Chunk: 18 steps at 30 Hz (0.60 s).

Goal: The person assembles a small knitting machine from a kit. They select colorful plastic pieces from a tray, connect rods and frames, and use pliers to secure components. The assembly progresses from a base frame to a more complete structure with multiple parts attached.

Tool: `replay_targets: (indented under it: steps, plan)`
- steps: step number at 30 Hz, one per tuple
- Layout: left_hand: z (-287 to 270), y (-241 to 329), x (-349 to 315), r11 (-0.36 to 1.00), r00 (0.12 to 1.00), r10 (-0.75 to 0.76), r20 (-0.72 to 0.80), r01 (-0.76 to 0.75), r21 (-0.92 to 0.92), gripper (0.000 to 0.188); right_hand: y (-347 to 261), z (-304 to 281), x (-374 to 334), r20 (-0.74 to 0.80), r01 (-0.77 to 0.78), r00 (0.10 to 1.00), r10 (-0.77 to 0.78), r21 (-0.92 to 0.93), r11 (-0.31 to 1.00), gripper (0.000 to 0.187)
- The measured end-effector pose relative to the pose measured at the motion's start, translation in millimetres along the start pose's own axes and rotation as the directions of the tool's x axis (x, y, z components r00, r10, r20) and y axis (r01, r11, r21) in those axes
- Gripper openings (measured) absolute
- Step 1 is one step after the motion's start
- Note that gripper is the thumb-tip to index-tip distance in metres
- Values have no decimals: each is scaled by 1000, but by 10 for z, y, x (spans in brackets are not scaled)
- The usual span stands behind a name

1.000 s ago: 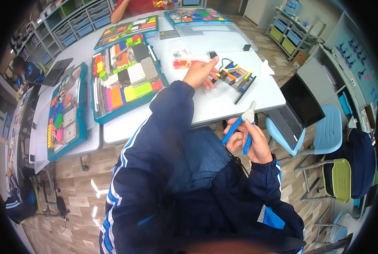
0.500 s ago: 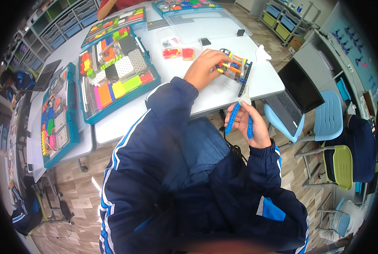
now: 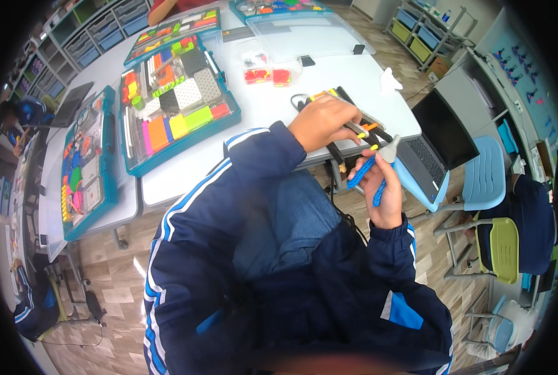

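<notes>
My left hand is closed on a construction-brick model of black and grey beams with orange and yellow pegs. The hand covers part of the model, which sits at the near right edge of the white table. Just below and to the right, my right hand is wrapped round a pair of pliers with blue handles and a light grey head. The pliers' head points up and right, close beside the model's near end. Whether the two touch, I cannot tell.
Beyond my left arm lies a teal-edged tray of colourful bricks, with another parts case farther left. Small clear boxes of red pieces stand past the model. A laptop rests on a blue chair at the right.
My left hand has moved right and nearer, and the model has turned so its black beams show. My right hand has shifted right with the pliers, whose head now leans rightward.
</notes>
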<state>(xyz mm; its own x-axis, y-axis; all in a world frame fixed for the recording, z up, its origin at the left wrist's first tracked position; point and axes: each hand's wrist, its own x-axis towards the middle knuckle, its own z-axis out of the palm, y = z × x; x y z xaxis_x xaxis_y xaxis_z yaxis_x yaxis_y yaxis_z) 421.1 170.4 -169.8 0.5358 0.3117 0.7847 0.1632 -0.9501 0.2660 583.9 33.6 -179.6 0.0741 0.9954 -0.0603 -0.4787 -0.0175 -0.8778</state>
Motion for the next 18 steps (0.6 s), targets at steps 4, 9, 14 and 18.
replay_targets:
  steps: [4,9,14,18]
  plan:
    - [53,138,49,992,992,-124,1,124,-14,29,-93,-47,-46,-49,24,999,-21,53,998,35]
    - [27,229,45,975,977,-203,-68,208,76,26,-351,-172,-129,125,-71,987,101,-224,972,39]
    - [-38,308,-43,921,931,-365,3,361,150,26,-390,-169,-174,239,-230,926,292,-254,939,45]
    - [-115,369,-105,916,942,-335,-35,334,222,24,-364,-44,-140,249,-254,908,337,-314,915,45]
